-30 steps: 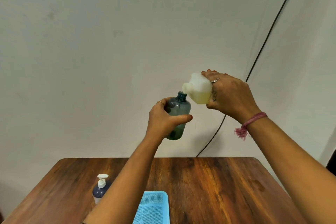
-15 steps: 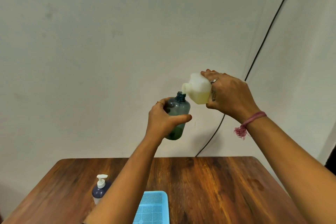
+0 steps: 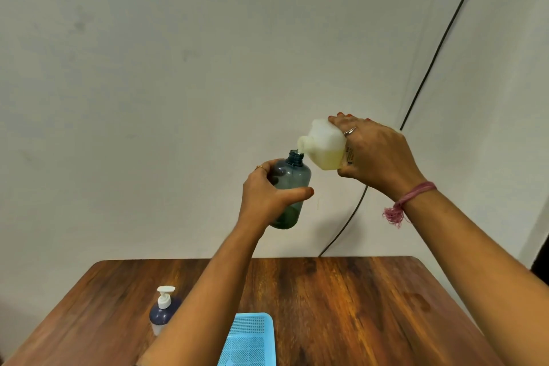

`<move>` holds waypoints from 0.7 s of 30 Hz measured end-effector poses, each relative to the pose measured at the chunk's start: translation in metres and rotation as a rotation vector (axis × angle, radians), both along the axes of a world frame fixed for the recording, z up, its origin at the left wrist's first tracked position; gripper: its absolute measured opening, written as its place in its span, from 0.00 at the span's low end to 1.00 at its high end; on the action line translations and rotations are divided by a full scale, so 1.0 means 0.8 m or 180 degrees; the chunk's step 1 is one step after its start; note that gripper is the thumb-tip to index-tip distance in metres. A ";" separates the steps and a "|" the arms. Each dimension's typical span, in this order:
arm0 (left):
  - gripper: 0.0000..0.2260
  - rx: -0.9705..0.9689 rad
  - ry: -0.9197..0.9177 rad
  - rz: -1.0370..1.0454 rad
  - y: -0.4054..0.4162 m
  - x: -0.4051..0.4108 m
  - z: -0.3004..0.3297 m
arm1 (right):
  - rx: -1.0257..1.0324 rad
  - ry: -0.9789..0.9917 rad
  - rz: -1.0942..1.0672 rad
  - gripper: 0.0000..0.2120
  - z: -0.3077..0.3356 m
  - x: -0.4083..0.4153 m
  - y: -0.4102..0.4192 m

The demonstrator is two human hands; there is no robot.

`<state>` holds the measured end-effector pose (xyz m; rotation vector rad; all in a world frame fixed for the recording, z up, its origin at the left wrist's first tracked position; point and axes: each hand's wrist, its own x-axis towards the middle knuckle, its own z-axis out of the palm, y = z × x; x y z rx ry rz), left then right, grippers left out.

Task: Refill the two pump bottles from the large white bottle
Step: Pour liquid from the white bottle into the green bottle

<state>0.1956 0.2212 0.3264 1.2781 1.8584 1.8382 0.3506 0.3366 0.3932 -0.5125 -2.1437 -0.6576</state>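
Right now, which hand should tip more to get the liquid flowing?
The right hand: it holds the large white bottle tilted above the open neck of the blue-grey bottle, steadied by the left hand.

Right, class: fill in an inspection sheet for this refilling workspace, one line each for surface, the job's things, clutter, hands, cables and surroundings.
Surface: wooden table, faint stain near its right side.
Job's things: large white bottle tilted, spout at the open neck of the grey-blue bottle; pump bottle upright on the table, pump on.
Clutter: blue mesh tray at the near edge.
Hands: left hand grips the grey-blue bottle; right hand grips the white bottle.
Cables: black cable runs down the wall.
Surroundings: plain pale wall.
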 end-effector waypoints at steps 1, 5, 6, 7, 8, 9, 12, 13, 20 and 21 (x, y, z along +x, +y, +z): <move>0.31 0.0002 -0.0012 -0.0003 0.000 0.000 0.000 | 0.0000 -0.0003 0.0007 0.36 0.000 0.000 0.000; 0.31 -0.0009 -0.0010 0.0003 0.000 0.001 0.000 | 0.0058 0.0028 0.0020 0.36 0.000 0.001 -0.001; 0.32 -0.0020 -0.0002 0.0009 0.000 0.001 0.000 | 0.0067 0.0033 0.0017 0.36 0.000 0.001 -0.001; 0.33 -0.0025 0.0000 0.0012 0.000 0.001 0.000 | 0.0073 0.0033 0.0014 0.36 0.000 0.001 -0.001; 0.33 -0.0026 -0.0003 0.0015 -0.001 0.001 0.000 | 0.0074 0.0029 0.0012 0.37 0.000 0.001 -0.002; 0.33 -0.0023 -0.0008 0.0013 -0.001 0.001 -0.001 | 0.0074 0.0022 0.0014 0.37 0.000 0.001 -0.001; 0.34 -0.0027 -0.0016 0.0004 -0.001 0.001 0.000 | 0.0085 0.0007 0.0014 0.37 0.001 0.002 -0.001; 0.34 -0.0025 -0.0022 0.0002 -0.001 0.001 0.000 | 0.0088 0.0012 0.0018 0.37 0.001 0.002 -0.001; 0.33 -0.0023 -0.0019 -0.0010 0.000 0.003 -0.001 | 0.0096 0.0000 -0.0003 0.38 0.002 0.003 -0.001; 0.33 -0.0026 -0.0019 -0.0008 0.000 0.003 -0.001 | 0.0097 0.0000 0.0003 0.38 0.002 0.003 0.000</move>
